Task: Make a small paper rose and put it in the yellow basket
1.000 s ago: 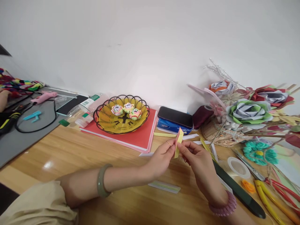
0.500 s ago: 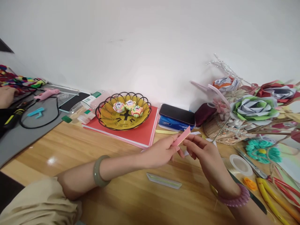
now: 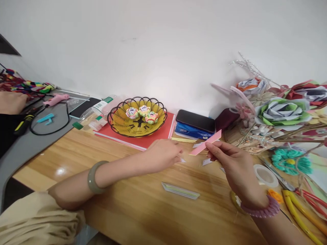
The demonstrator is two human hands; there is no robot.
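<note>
A narrow folded pink paper strip (image 3: 207,143) points up and to the right, pinched between the thumb and fingers of my right hand (image 3: 233,163). To its left, my left hand (image 3: 163,154) hangs above the table with its fingers curled in. No object shows in it, and a gap separates it from the pink strip. Small white paper pieces (image 3: 206,161) lie below the strip. Closer to me, a flat grey-white folded strip with a yellow-green line (image 3: 180,190) rests on the wood.
A yellow woven basket (image 3: 119,127) with 3 paper flowers stands on red paper (image 3: 167,131). A phone (image 3: 195,120) lies on a blue tissue pack. Paper flowers (image 3: 282,110), scissors (image 3: 281,177) and yellow-handled pliers (image 3: 293,211) are at right. Another person's hand (image 3: 12,102) is far left, near a pink glue gun (image 3: 56,99).
My left hand has let go of the pink strip and drawn back to the left. My right hand now holds the strip alone, a little farther right. The view has shifted slightly.
</note>
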